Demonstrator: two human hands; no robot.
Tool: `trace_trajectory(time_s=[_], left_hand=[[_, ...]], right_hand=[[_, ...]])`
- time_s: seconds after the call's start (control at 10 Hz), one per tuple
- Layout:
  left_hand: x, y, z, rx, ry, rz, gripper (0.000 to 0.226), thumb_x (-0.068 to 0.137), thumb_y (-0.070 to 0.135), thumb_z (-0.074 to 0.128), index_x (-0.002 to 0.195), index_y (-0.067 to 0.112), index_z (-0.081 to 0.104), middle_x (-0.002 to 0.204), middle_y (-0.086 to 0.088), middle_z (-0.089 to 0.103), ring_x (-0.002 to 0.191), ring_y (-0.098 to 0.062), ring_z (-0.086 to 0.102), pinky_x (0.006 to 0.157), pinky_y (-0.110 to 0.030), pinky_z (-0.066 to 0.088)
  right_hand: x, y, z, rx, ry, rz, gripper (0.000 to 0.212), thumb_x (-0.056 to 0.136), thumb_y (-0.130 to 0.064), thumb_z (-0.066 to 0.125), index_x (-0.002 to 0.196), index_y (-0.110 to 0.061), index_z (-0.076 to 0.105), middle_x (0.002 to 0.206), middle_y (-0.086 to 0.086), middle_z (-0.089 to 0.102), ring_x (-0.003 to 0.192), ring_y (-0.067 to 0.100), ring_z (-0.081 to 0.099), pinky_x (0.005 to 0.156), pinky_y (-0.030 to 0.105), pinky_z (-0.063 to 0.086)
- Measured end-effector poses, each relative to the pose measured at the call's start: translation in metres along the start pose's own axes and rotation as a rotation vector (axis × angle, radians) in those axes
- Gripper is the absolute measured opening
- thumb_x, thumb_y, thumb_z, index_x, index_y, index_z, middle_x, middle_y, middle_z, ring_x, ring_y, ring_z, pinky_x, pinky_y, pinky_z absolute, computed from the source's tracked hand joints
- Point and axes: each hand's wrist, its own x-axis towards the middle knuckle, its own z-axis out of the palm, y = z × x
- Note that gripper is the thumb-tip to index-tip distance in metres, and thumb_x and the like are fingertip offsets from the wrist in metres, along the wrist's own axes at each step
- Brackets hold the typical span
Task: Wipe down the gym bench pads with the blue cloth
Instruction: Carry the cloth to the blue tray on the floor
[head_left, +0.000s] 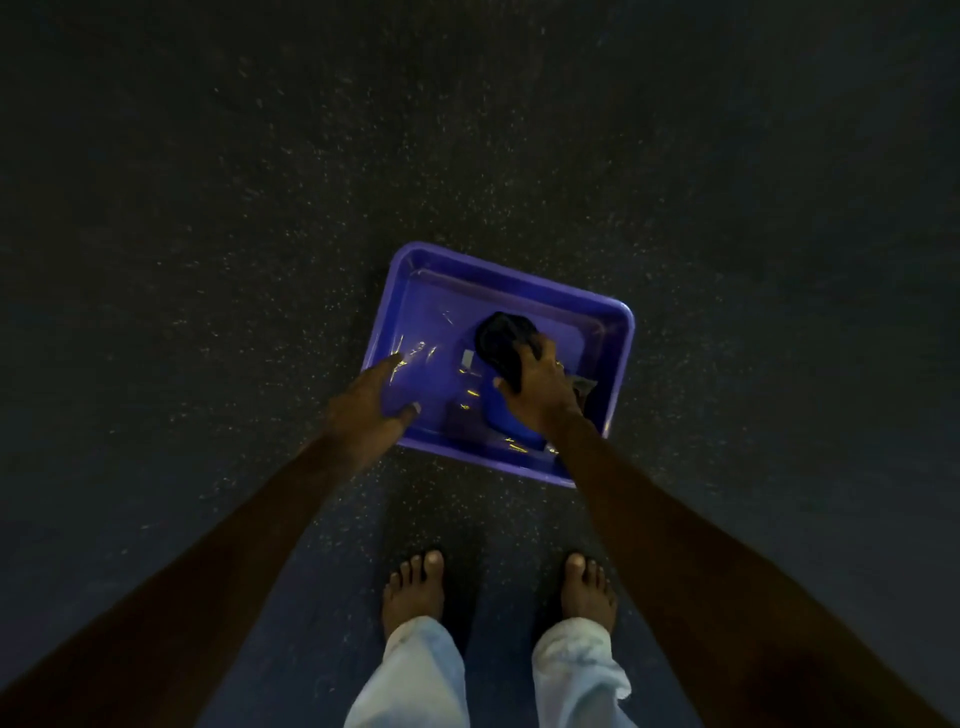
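A blue plastic tub (524, 283) holding water sits on the dark floor in front of my bare feet. My right hand (543, 387) grips a dark, wet-looking bunched cloth (501, 335) over the tub's right half. My left hand (371, 402) reaches over the tub's near left rim with its fingers stretched out, holding nothing. A rounded blue shape (506, 418) lies in the tub below my right hand; what it is I cannot tell. No bench pad is in view.
Dark speckled rubber floor (519, 130) spreads all around the tub. My bare feet (413, 590) and light trouser legs (576, 675) stand just behind the tub's near edge. The scene is dim.
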Motion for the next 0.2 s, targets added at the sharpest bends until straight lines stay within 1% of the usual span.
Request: trace_trajectory(time_s=[0.1,0.2], left_hand=[[-0.008,0.019,-0.011,-0.058,0.001,-0.019,0.07,0.098,0.023,0.066,0.158,0.032,0.032,0.163,-0.006,0.034,0.144,-0.031,0.041,0.11,-0.046,0.043],[-0.027,0.051,-0.025,-0.085,-0.014,-0.027,0.067,0.098,0.027,0.066,0.157,0.033,0.034,0.163,-0.007,0.033,0.142,-0.032,0.043,0.109,-0.05,0.044]], right_hand=[[-0.021,0.005,-0.014,0.084,0.012,0.013,0.068,0.091,-0.034,0.072,0.148,-0.013,0.042,0.154,0.016,0.027,0.129,0.043,0.048,0.108,0.058,0.044],[-0.045,0.005,-0.048,0.165,0.046,0.042,0.062,0.093,-0.031,0.071,0.145,-0.012,0.046,0.154,0.014,0.028,0.129,0.04,0.049,0.109,0.052,0.045]])
